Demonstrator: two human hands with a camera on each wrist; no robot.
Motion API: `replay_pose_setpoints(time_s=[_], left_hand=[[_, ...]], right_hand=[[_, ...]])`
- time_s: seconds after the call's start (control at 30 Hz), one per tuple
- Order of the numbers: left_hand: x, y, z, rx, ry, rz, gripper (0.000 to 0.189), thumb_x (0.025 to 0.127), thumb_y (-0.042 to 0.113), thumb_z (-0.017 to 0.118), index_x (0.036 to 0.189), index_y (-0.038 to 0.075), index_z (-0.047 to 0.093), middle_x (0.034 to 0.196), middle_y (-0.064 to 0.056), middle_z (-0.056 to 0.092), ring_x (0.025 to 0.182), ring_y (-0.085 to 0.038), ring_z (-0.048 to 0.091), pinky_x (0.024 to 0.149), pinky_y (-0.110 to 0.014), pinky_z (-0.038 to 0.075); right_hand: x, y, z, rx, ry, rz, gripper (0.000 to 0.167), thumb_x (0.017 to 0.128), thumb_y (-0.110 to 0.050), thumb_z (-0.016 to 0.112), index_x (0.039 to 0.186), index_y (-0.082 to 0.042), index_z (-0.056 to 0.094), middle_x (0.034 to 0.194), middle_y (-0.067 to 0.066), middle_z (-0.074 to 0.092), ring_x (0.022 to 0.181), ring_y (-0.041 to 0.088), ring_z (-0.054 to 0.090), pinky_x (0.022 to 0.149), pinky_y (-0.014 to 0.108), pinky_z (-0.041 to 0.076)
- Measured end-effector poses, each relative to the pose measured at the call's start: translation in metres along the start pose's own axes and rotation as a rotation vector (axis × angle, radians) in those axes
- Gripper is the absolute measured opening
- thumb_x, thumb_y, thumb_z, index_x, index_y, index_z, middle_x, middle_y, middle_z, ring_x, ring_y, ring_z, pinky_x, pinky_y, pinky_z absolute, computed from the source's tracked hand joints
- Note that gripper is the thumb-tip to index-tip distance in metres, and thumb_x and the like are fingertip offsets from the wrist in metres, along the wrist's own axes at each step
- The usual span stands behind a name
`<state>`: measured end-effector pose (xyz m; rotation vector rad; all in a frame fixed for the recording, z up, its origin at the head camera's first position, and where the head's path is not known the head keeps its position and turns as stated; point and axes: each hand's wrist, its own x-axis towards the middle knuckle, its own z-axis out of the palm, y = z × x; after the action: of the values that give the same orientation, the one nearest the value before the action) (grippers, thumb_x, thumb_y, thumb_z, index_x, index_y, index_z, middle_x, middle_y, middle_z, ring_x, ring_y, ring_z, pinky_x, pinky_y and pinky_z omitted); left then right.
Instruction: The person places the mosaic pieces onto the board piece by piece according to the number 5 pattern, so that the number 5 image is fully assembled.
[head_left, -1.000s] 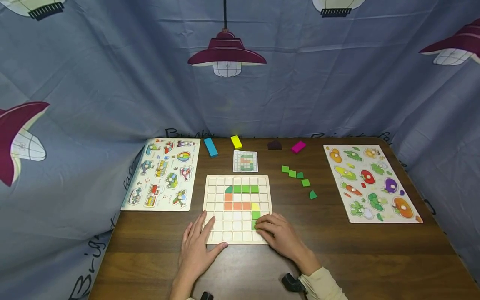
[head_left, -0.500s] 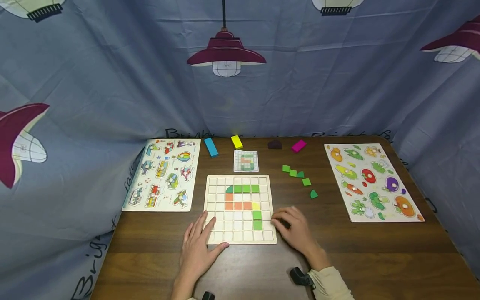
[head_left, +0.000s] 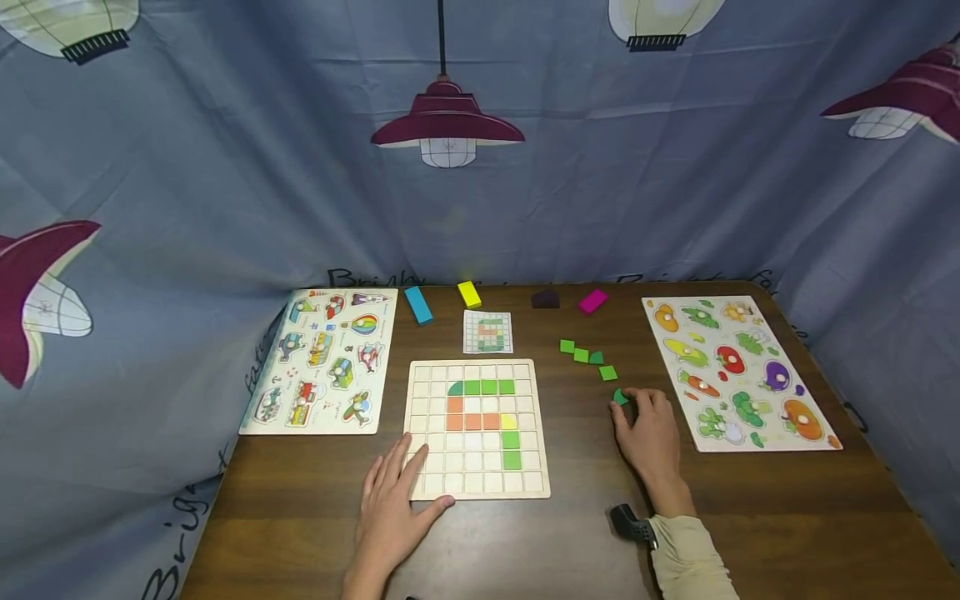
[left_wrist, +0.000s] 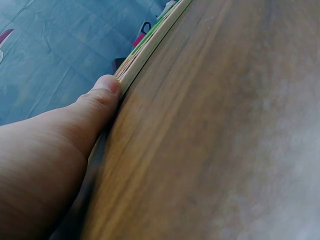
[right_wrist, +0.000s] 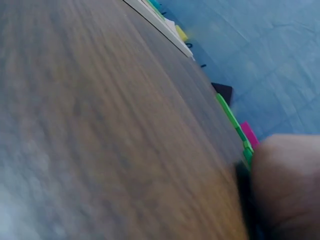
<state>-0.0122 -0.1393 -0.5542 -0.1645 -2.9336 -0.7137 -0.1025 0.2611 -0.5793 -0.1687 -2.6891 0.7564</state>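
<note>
In the head view, the light wooden grid board [head_left: 477, 483] lies before me, holding a green quarter-round tile [head_left: 455, 388] and several green, orange and yellow square tiles. My left hand [head_left: 393, 508] rests on its lower left corner, fingers extended. The left wrist view shows the thumb [left_wrist: 95, 105] against the board's edge. To the right of the board, my right hand [head_left: 651, 433] has thumb and forefinger around a loose green quarter-round tile [head_left: 619, 397] on the table. A knuckle hides that tile in the right wrist view.
Loose green tiles [head_left: 581, 356] lie right of a small pattern card [head_left: 487, 332]. Blue [head_left: 418, 306], yellow [head_left: 469, 294], dark [head_left: 545, 299] and magenta [head_left: 593, 301] pieces line the back. A vehicle puzzle [head_left: 318, 362] lies left, a vegetable puzzle [head_left: 738, 375] right.
My right hand has left a green square tile in the grid and moved right to the loose quarter-round tile. The left hand stays at the board's corner.
</note>
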Motion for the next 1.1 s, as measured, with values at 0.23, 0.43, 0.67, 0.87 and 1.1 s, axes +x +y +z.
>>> replay_pose_setpoints(time_s=[0.23, 0.43, 0.67, 0.87, 1.1], left_hand=[[-0.0007, -0.0002, -0.0003, 0.002, 0.009, 0.007, 0.088, 0.077, 0.068, 0.076, 0.148, 0.021, 0.055, 0.165, -0.007, 0.037, 0.149, -0.028, 0.04, 0.123, -0.052, 0.023], [-0.0012, -0.0002, -0.0004, 0.001, 0.012, 0.007, 0.087, 0.077, 0.067, 0.077, 0.148, 0.021, 0.055, 0.164, -0.008, 0.038, 0.149, -0.029, 0.041, 0.123, -0.051, 0.023], [-0.0019, 0.0002, -0.0004, 0.002, 0.011, 0.006, 0.087, 0.077, 0.067, 0.077, 0.147, 0.021, 0.056, 0.164, -0.008, 0.038, 0.148, -0.031, 0.042, 0.123, -0.05, 0.022], [-0.0014, 0.0005, -0.0007, 0.0, 0.014, 0.003, 0.087, 0.077, 0.066, 0.077, 0.147, 0.02, 0.056, 0.164, -0.008, 0.038, 0.148, -0.031, 0.041, 0.122, -0.05, 0.022], [-0.0013, -0.0003, 0.0, 0.002, 0.002, -0.002, 0.087, 0.077, 0.068, 0.076, 0.147, 0.021, 0.056, 0.165, -0.008, 0.037, 0.149, -0.031, 0.04, 0.123, -0.05, 0.022]], right_hand=[[-0.0022, -0.0005, -0.0027, 0.102, -0.022, -0.061, 0.038, 0.09, -0.006, 0.065, 0.128, -0.003, 0.066, 0.128, 0.022, 0.058, 0.116, 0.043, 0.051, 0.094, 0.059, 0.045], [-0.0027, 0.0007, -0.0029, 0.072, -0.034, -0.131, 0.029, 0.094, -0.01, 0.071, 0.123, -0.007, 0.071, 0.123, 0.018, 0.066, 0.104, 0.038, 0.055, 0.085, 0.053, 0.045], [-0.0032, 0.0011, -0.0067, 0.122, -0.057, -0.107, 0.037, 0.091, -0.007, 0.074, 0.127, -0.003, 0.068, 0.128, 0.022, 0.063, 0.109, 0.042, 0.055, 0.091, 0.057, 0.045], [-0.0015, -0.0003, -0.0076, 0.092, -0.096, -0.125, 0.025, 0.092, -0.011, 0.075, 0.116, -0.004, 0.072, 0.12, 0.019, 0.066, 0.109, 0.042, 0.058, 0.095, 0.058, 0.045], [-0.0031, 0.0026, -0.0077, 0.075, -0.12, -0.172, 0.038, 0.09, -0.013, 0.078, 0.126, -0.007, 0.069, 0.124, 0.019, 0.069, 0.11, 0.043, 0.061, 0.091, 0.061, 0.045]])
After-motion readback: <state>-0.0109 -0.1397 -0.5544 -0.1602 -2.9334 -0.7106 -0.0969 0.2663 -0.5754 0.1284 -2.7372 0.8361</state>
